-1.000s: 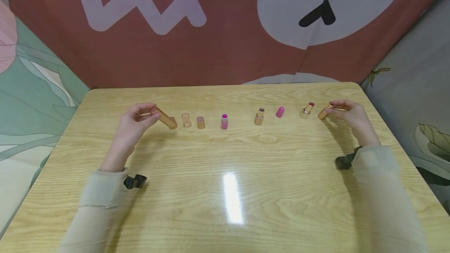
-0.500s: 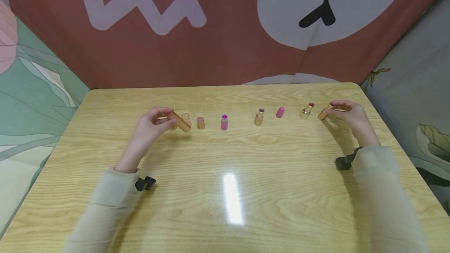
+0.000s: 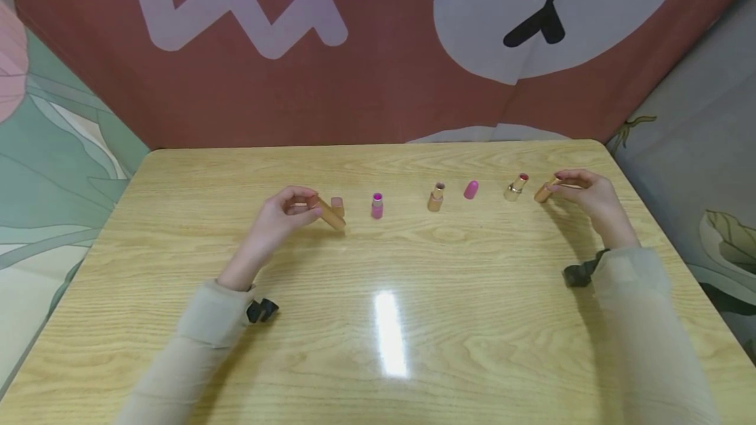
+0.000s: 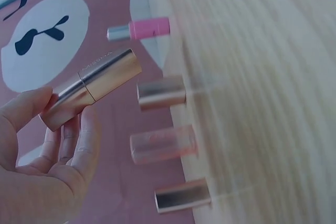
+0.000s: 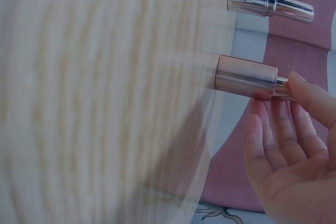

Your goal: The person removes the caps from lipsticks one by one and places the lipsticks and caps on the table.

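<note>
My left hand [image 3: 283,218] pinches a long gold lipstick tube [image 3: 329,213] by its upper end, tilted and raised in front of a short gold cap [image 3: 337,202]. Lettering and a seam show on that tube in the left wrist view. Far right, my right hand [image 3: 593,202] pinches the narrow upper part of an uncapped gold lipstick [image 5: 245,77], whose base stands on the table. Beside it stands a shiny gold lipstick with a red tip [image 3: 516,187]. A clear cap [image 4: 164,144] and another gold cap [image 4: 182,196] are hidden behind my left hand in the head view.
Along the wooden table [image 3: 449,320], a magenta lipstick [image 3: 377,206], a gold lipstick [image 3: 436,197] and a pink cap [image 3: 470,190] stand spaced apart in the row. A red printed cloth [image 3: 378,84] rises behind the table's back edge.
My left hand has carried the gold lipstick tube to the right, past the first gold cap and the clear cap. My right hand keeps its place on its lipstick.
</note>
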{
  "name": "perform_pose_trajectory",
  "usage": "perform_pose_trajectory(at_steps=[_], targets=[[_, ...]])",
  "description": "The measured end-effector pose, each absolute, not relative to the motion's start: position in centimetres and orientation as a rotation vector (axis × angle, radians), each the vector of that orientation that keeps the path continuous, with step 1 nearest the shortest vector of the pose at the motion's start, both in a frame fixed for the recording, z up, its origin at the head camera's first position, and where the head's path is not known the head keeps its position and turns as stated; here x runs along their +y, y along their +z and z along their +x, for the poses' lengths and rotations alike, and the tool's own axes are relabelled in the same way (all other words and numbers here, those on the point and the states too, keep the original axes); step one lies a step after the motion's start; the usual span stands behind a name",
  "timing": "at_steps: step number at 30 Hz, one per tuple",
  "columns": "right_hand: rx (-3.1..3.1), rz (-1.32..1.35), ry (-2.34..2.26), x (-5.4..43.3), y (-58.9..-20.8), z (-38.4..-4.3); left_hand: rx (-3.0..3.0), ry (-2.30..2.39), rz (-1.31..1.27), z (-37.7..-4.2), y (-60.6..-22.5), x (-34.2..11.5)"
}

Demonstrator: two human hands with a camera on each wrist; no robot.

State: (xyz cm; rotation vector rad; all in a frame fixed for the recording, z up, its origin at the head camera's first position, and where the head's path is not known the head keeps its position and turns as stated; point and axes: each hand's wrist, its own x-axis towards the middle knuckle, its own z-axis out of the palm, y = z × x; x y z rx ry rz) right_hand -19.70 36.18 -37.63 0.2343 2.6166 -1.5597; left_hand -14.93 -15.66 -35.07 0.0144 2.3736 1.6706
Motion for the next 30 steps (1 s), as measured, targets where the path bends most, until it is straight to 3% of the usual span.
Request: perform_pose_trajectory(at_steps=[30], targets=[[2.657, 0.275, -1.485, 36.0, -36.1, -19.2, 2.267, 1.675, 0.123, -15.0, -36.1, -11.2]])
